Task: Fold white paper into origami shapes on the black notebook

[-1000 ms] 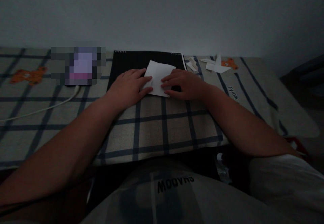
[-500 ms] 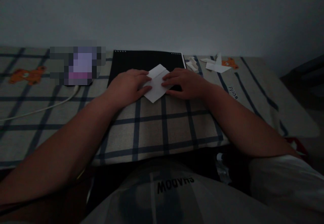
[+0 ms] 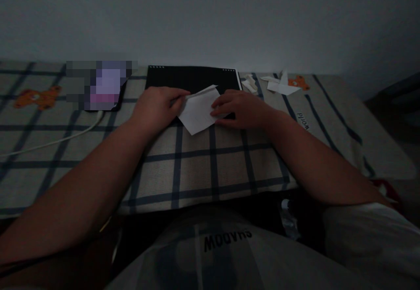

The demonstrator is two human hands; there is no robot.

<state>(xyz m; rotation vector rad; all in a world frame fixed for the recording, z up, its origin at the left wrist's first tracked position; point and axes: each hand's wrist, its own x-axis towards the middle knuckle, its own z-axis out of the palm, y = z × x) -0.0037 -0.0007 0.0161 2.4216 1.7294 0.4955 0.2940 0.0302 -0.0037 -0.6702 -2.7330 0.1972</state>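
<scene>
A white sheet of paper (image 3: 198, 111) lies partly folded on the front edge of a black pad (image 3: 193, 77) and the checked cloth. My left hand (image 3: 156, 105) pinches the paper's left edge and lifts its upper flap. On the paper's right side my right hand (image 3: 239, 107) presses its fingertips flat. Both forearms rest on the cloth.
The plaid cloth surface (image 3: 210, 163) has orange bear prints. A blurred device (image 3: 101, 84) with a white cable (image 3: 59, 140) lies at the left. Folded white paper pieces (image 3: 278, 84) sit at the back right. A pale wall stands close behind.
The paper has been turned and its left part lifted by my left hand, which shifted a little to the left. My right hand stayed nearly in place.
</scene>
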